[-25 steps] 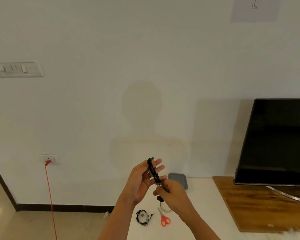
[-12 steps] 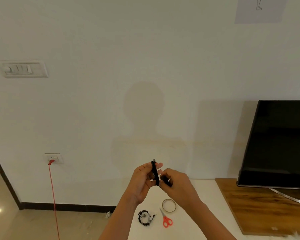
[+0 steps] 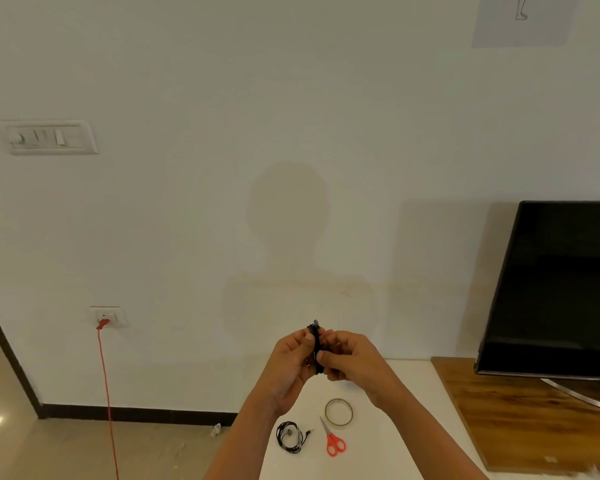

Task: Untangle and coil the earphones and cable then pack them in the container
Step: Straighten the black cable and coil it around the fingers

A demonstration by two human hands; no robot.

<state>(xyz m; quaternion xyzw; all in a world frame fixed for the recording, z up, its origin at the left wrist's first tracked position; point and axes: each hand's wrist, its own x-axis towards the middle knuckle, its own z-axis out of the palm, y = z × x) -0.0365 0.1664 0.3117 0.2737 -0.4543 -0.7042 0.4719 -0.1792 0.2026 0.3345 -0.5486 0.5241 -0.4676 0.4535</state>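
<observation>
Dominating the right side is a dark television [image 3: 551, 289] standing on a wooden board [image 3: 527, 414]. Beside it runs the white desk [image 3: 413, 382] that carries the small things.

Above the desk, both hands meet in mid-air. The left hand [image 3: 290, 360] has its fingers curled round a short black bundle of cable [image 3: 314, 336], with the thumb laid against it. The right hand [image 3: 352, 363] pinches the same bundle lower down between thumb and fingers. One end of the cable pokes up just above the fingertips.

Below the hands lie a roll of clear tape [image 3: 338, 412] and, just beside it, red-handled scissors [image 3: 333, 441]. The earphones [image 3: 289, 437] rest in a small loose coil near the desk's left edge, apart from the hands. No container shows in this view; it may be hidden behind the hands.

The cable looks light, limp and a little springy, so its loops would likely slacken or spill if the pinch eased. The safest hold is probably across the middle of the bundle, where all the turns lie together, rather than by a free end. The earphone coil looks thinner and more delicate. It is best lifted by the whole loop, not by a bud or the plug.
</observation>
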